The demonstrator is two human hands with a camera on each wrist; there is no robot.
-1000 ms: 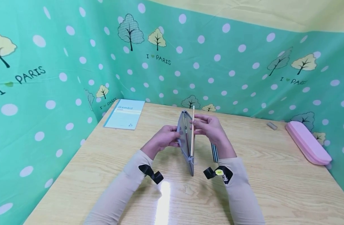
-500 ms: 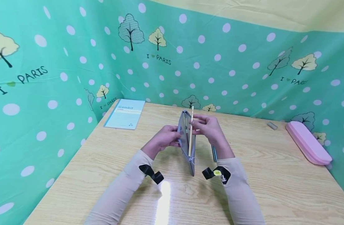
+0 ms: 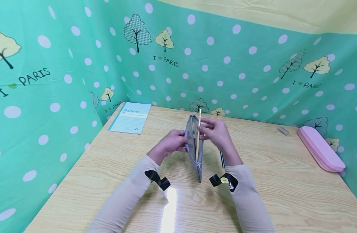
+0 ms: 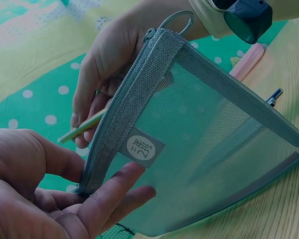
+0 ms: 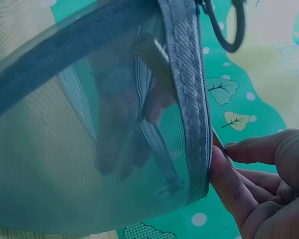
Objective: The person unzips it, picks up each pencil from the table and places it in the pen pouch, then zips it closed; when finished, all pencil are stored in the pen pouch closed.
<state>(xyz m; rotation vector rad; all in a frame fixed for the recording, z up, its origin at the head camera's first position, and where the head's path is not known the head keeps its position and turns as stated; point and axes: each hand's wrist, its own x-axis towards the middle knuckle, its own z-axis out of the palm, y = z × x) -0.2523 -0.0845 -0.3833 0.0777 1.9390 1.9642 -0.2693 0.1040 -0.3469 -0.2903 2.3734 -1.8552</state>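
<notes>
Room left of the left hand (image 3: 173,142), barriers right of its grip: mesh pouch (image 4: 209,134), pencil (image 3: 197,147), right hand (image 3: 217,130).

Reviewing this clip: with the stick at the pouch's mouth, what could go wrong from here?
First, the thin yellowish stick, pinched by the right hand, juts out beyond the zip edge, so it might catch there on its way in.

Second, the mesh pouch looks limp and the left hand holds it only near the mouth, so the opening might narrow or twist.
</notes>
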